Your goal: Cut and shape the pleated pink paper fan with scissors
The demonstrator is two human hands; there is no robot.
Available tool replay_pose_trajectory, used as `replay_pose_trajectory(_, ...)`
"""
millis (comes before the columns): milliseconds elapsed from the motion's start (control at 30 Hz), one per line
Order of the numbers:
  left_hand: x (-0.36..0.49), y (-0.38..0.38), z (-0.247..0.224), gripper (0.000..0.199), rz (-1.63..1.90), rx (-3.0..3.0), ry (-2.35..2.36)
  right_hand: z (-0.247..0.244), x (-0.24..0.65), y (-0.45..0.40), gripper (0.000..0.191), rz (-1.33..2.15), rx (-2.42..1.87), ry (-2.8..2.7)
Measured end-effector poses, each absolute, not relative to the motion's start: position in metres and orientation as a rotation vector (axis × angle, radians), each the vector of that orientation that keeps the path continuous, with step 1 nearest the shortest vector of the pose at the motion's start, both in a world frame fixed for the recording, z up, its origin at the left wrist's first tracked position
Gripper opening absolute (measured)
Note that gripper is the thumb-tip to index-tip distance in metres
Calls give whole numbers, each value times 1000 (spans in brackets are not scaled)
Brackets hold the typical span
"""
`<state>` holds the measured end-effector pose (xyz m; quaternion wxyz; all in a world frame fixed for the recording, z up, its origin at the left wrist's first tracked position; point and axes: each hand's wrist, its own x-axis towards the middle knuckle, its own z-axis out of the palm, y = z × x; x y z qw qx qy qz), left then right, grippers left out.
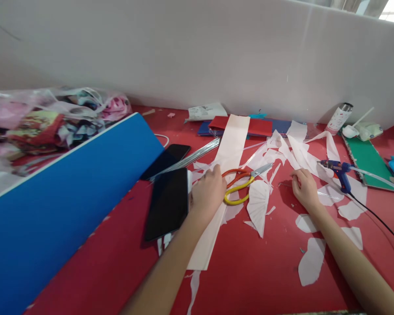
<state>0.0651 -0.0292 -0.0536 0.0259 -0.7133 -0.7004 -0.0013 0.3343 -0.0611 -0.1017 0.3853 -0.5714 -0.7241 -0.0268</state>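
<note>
Your left hand (208, 191) curled over cream strip (233, 138), beside scissors (253, 173), right hand (305, 189) curled at thin wire (328, 195), grips indeterminable.

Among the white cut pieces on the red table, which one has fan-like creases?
The white piece just below the scissors: lines spread across it like a fan. The rounded pieces left of the right forearm look plain.

I classify the site as a handicraft workspace. Indicators on the red work surface (249, 275): one corded hot-glue gun (341, 173), one pair of scissors (254, 173), petal-shaped cut-outs (311, 262), and a bundle of wire-like stems (197, 155). A clear plastic bag (36, 97) of fabric-like items lies at left. On my feed, I cannot determine whether this is a home or a workshop.
</note>
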Motion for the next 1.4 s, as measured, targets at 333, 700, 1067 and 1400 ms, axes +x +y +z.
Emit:
replay_pose_trajectory(333,58,-27,-52,34,-66,-2178,-2181,-103,333,-61,18,-78,-1452,-1846)
replay_pose_trajectory(700,46,-22,-52,34,24,-2244,-2191,-91,318,-66,19,-43,-1390,-1903)
replay_pose_trajectory(1067,45,-20,-53,38,-71,-2199,-2149,-76,305,-71,19,14,-1302,-1908)
replay_pose_trajectory(1400,52,-19,-39,32,-1094,-2227,-2170,-65,290,-73,21,81,-1267,-1957)
